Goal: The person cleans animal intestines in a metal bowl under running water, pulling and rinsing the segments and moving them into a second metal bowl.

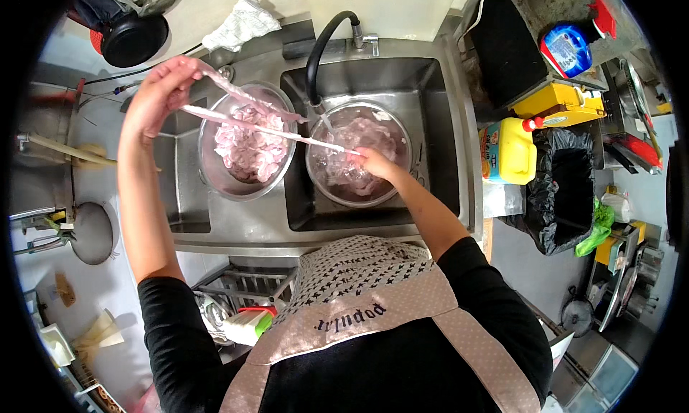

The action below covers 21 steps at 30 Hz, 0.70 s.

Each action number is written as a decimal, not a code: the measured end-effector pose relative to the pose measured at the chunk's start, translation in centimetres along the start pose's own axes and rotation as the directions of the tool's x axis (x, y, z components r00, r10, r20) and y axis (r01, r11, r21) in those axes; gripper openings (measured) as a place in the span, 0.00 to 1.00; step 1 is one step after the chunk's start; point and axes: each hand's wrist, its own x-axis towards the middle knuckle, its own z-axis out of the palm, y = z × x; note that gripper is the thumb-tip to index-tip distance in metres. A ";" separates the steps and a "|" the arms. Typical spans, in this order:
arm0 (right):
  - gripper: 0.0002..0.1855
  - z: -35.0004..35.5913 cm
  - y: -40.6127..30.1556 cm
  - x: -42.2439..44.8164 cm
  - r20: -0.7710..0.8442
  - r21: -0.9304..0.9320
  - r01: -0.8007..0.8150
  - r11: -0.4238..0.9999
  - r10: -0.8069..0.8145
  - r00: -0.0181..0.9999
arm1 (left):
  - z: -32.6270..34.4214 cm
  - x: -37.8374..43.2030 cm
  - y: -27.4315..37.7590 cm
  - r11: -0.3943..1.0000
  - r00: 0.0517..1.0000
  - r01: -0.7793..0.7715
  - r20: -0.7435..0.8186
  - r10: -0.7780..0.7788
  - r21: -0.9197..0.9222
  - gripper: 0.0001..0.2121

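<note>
My left hand (167, 90), raised at the left, grips long pale-pink strips of what looks like raw intestine (264, 129). One strip stretches down to my right hand (372, 161), whose fingers pinch its end; another part hangs slanting over the left bowl. That metal bowl (207, 165) stands on the divider between the sinks and holds more pink, folded pieces (253, 160). My right hand is over a second metal bowl (407, 138) in the right sink, full of water and pink pieces (355, 181). The black flexible faucet (311, 63) runs water into it.
The right sink basin (436, 197) surrounds the second bowl, and part of a left basin (188, 214) shows. A white cloth (242, 25) hangs behind. To the right stand a yellow jug (514, 152), a blue-labelled bottle (565, 49) and a bin lined with a black bag (568, 187).
</note>
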 end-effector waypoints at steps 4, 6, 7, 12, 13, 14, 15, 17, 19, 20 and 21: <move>0.12 0.5 -2.2 1.2 0.027 0.145 -0.032 0.989 0.028 0.999 | -0.1 -1.0 2.1 0.998 0.998 -0.063 0.007 0.063 0.014 0.10; 0.14 1.5 -1.9 2.7 0.019 0.175 0.116 0.978 -0.121 0.992 | 0.5 -1.5 3.2 0.997 0.998 -0.068 0.006 0.068 0.019 0.10; 0.17 1.9 -3.2 2.6 -0.083 -0.028 0.170 0.985 -0.172 0.982 | 0.5 -1.9 3.3 0.993 0.994 -0.112 0.005 0.113 -0.037 0.09; 0.20 3.2 -9.5 4.1 -0.299 -0.128 0.337 0.933 -0.360 0.884 | 2.4 -3.3 4.7 0.959 0.978 -0.209 -0.019 0.209 -0.189 0.09; 0.20 3.5 -10.6 4.4 -0.345 -0.173 0.328 0.929 -0.369 0.863 | 2.9 -3.3 5.1 0.953 0.974 -0.223 -0.003 0.227 -0.204 0.09; 0.18 3.6 -10.1 5.8 -0.297 -0.203 0.543 0.815 -0.580 0.759 | 3.1 -3.2 5.4 0.954 0.974 -0.223 0.001 0.227 -0.201 0.09; 0.16 3.8 -9.8 6.4 -0.234 -0.218 0.506 0.834 -0.548 0.803 | 3.1 -3.2 5.6 0.944 0.966 -0.252 0.009 0.260 -0.215 0.09; 0.14 3.7 -8.4 7.0 -0.180 -0.238 0.463 0.854 -0.507 0.843 | 3.0 -2.7 6.1 0.918 0.949 -0.297 0.027 0.315 -0.263 0.09; 0.12 4.0 -8.4 6.7 0.046 0.271 0.310 0.911 -0.334 0.942 | 2.2 -3.7 6.8 0.899 0.948 -0.295 0.015 0.317 -0.324 0.09; 0.12 4.1 -8.3 6.5 0.059 0.273 0.313 0.910 -0.340 0.938 | 1.9 -4.1 7.2 0.895 0.949 -0.303 -0.013 0.316 -0.328 0.09; 0.11 3.8 -8.3 5.6 0.060 0.449 0.245 0.859 -0.303 0.951 | 1.5 -4.0 7.0 0.869 0.945 -0.311 -0.025 0.327 -0.386 0.09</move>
